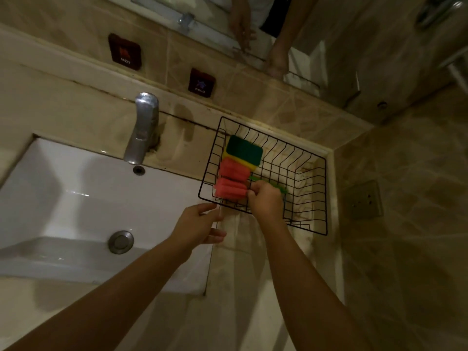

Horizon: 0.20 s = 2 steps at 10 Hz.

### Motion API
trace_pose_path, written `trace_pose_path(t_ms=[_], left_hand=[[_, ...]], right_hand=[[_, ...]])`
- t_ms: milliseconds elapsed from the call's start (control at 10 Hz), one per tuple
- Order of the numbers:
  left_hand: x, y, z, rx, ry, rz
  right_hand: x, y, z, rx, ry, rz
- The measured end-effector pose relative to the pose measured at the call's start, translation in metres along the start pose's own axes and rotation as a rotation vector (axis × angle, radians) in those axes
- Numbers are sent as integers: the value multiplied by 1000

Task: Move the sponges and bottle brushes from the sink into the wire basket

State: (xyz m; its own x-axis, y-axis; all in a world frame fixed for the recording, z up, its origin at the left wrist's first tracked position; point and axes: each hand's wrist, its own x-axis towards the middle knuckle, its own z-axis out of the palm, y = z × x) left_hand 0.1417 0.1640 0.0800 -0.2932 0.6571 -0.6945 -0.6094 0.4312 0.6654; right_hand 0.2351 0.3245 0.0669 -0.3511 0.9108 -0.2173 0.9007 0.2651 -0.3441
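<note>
We are reaching our right hand (266,198) over the near rim of the wire basket (325,196), which is sitting on the counter just right of the sink (63,188). The fingers are curling closed around a green-handled bottle brush (281,190), whose handle is showing only as short green stretches on either side of the knuckles; from those, its long axis seems to be running from the middle of the basket toward the right, roughly along the near rim, but we cannot tell where its bristle end is lying. Our left hand (202,224) is hovering beside the basket's near left corner, fingers spread and holding nothing, so the right hand is the one placed to finish the drop. Already lying in the basket's left half are two pink sponges (233,181) stacked end to end and a green-and-yellow sponge (244,153) at the far side, touching them. The sink basin is showing only its drain (121,241), with no sponge or brush left in it, so we are judging this to be the last item. On the wall behind the tap (141,127), two dark tags are reading "HOT" (124,52) and "COLD" (201,82).
</note>
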Motion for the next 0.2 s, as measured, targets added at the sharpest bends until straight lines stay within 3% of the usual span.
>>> trace_pose_path(t_ms=[200], left_hand=[[-18, 15, -8, 104, -52, 34]], right_hand=[[-53, -11, -7, 31, 157, -102]])
